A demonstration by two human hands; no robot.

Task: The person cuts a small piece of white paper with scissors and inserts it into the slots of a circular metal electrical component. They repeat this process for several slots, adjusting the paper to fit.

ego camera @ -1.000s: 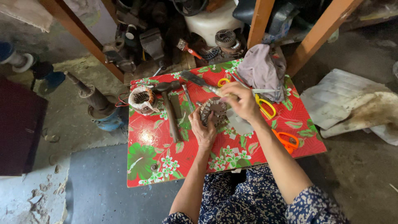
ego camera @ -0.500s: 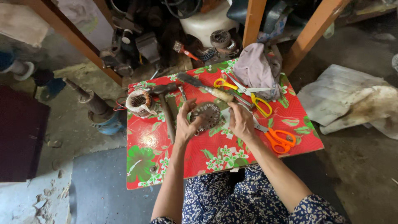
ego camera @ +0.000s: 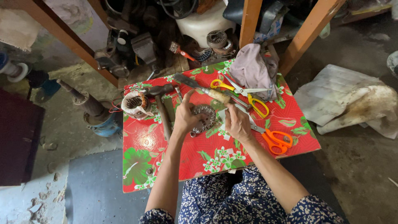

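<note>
on a red flowered table in a cluttered workshop, the round metal motor core lies flat between both hands, the left hand gripping its left edge, nearer, the right hand curled loosely just right.

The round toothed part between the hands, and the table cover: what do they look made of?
The round part looks like dull grey metal, with ridged teeth around a central hole. The cover seems glossy plastic or oilcloth, red with a flower print; its sheen suggests so.
</note>
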